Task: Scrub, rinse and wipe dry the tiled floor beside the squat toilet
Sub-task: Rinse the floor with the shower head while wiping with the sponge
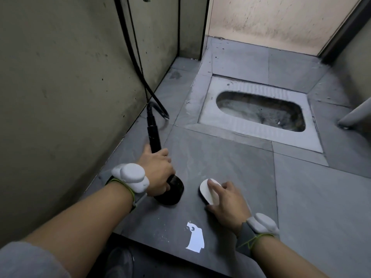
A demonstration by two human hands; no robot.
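Observation:
My left hand (158, 169) grips the handle of a black shower head (170, 192), whose round face points down just above the grey floor tile (220, 157). Its black hose (140, 63) loops back up the left wall. My right hand (226, 201) holds a white scrub brush (207, 190) flat on the tile, fingers curled over its back. The squat toilet (259, 113) lies further ahead to the right, set in a pale surround.
A grey-green wall (70, 87) closes the left side, with a cream wall at the back. A bright light patch (195, 238) lies on the tile near the step edge. A pale curved object (355, 115) stands at the far right. A dark shoe (118, 261) shows below.

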